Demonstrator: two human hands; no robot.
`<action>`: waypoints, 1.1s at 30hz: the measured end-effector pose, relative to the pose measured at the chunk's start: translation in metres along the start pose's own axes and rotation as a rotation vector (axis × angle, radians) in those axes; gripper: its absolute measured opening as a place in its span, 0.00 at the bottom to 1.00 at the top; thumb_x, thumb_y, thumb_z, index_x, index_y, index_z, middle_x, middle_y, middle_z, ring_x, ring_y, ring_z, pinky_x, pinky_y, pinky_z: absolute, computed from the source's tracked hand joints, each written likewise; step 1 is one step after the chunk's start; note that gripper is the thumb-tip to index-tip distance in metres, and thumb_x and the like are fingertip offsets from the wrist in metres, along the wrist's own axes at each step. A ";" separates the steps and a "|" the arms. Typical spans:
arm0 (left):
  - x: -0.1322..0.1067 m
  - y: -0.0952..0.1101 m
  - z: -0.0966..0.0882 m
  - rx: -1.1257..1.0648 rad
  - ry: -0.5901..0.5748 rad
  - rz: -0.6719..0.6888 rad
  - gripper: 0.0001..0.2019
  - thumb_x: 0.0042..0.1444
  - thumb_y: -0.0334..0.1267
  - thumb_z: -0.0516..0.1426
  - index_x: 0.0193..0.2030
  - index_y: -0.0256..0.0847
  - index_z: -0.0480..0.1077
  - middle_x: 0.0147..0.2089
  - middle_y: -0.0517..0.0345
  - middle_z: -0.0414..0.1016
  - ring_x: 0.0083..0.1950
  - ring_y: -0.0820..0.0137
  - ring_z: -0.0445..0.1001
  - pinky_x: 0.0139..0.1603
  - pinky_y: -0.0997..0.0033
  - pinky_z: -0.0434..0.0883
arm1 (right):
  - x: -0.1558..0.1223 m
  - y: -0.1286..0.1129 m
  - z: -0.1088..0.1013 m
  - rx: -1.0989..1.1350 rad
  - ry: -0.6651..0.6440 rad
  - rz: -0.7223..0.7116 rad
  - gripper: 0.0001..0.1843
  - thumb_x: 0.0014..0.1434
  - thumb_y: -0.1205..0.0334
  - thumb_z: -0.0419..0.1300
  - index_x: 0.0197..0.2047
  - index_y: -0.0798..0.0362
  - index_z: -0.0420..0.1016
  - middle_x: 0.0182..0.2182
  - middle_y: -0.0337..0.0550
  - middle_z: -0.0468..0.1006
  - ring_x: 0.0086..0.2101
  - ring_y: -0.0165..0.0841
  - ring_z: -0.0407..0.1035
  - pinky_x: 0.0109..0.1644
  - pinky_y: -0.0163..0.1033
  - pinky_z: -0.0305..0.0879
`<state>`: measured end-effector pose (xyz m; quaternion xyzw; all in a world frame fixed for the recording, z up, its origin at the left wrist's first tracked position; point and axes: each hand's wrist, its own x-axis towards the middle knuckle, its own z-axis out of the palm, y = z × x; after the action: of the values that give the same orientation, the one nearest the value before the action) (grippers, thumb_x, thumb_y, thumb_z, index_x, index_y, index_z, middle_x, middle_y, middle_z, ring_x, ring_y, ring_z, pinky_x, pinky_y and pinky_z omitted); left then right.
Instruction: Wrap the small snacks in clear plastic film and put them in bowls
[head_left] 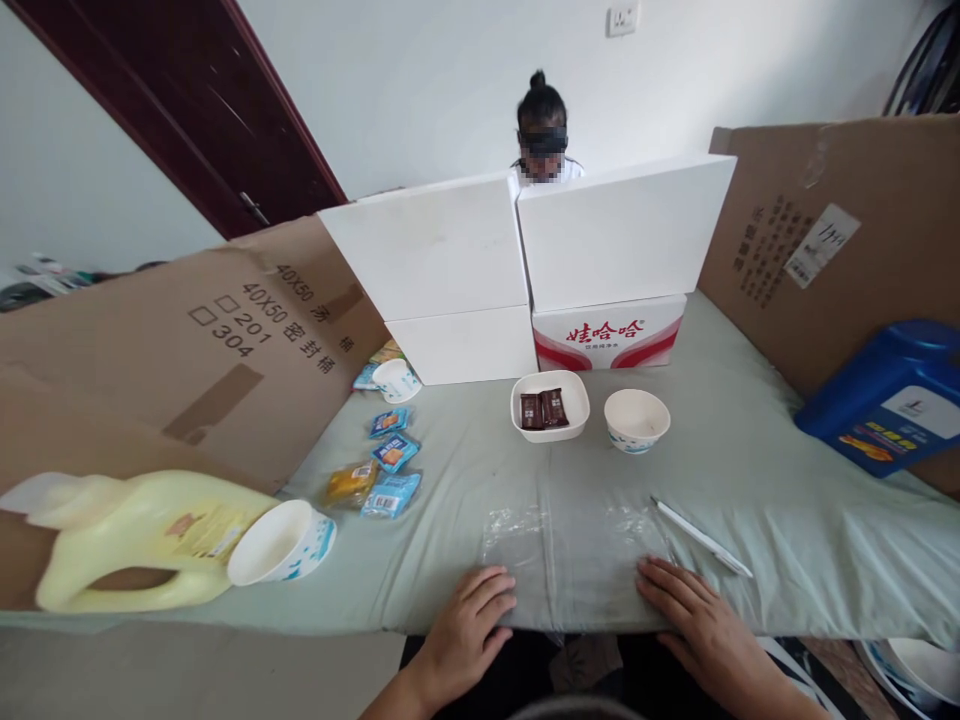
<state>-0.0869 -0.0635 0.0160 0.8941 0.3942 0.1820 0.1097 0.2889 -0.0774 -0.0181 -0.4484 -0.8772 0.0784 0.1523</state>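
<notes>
A clear plastic bag or sheet point(585, 560) lies flat at the front edge of the table. My left hand point(469, 625) rests at its left side, fingers stretched out and touching the near corner. On the opposite side, my right hand point(694, 620) lies with its fingers flat over the right edge of the plastic. Neither hand grips anything. Just beyond my right fingers is a white pen point(705, 540), set at a slant. Further back stand a white tray point(519, 425) with two dark brown wrapped packets point(543, 409) in it and a paper bowl point(637, 412).
Blue and yellow snack packets point(395, 453) and a small paper cup point(397, 380) sit left. A yellow jug point(150, 540) lies beside a tipped paper bowl point(289, 540). White boxes point(457, 260) and cardboard walls point(300, 330) surround the table. A blue bottle point(892, 400) leans right; a blindfolded person point(541, 130) is behind.
</notes>
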 end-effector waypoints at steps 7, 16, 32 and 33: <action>-0.001 0.000 -0.007 -0.143 0.098 -0.022 0.08 0.60 0.26 0.51 0.37 0.42 0.68 0.40 0.55 0.77 0.49 0.66 0.75 0.51 0.65 0.73 | 0.002 -0.014 -0.023 0.156 0.051 0.012 0.11 0.65 0.63 0.53 0.46 0.46 0.74 0.47 0.42 0.78 0.48 0.34 0.71 0.52 0.41 0.67; 0.036 -0.021 0.010 0.015 0.269 -0.204 0.09 0.66 0.37 0.48 0.40 0.42 0.68 0.32 0.59 0.77 0.31 0.70 0.77 0.34 0.73 0.72 | 0.034 -0.001 -0.020 0.258 0.102 0.361 0.16 0.68 0.55 0.44 0.42 0.48 0.72 0.38 0.42 0.79 0.36 0.33 0.75 0.39 0.38 0.69; 0.062 -0.035 0.032 0.349 0.186 -0.595 0.08 0.62 0.39 0.55 0.44 0.42 0.73 0.35 0.56 0.81 0.32 0.66 0.80 0.31 0.72 0.71 | 0.077 -0.001 -0.005 -0.258 0.017 0.561 0.16 0.69 0.55 0.46 0.36 0.51 0.71 0.29 0.42 0.79 0.26 0.33 0.74 0.23 0.34 0.50; 0.063 -0.035 0.031 0.343 0.194 -0.607 0.09 0.61 0.38 0.55 0.46 0.41 0.72 0.36 0.56 0.81 0.33 0.66 0.80 0.32 0.72 0.71 | 0.078 -0.001 -0.004 -0.272 0.017 0.555 0.16 0.69 0.55 0.46 0.36 0.52 0.70 0.28 0.42 0.79 0.26 0.33 0.74 0.23 0.34 0.50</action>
<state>-0.0585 0.0051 -0.0097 0.7202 0.6752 0.1564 -0.0308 0.2467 -0.0150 0.0009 -0.6876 -0.7226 -0.0050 0.0707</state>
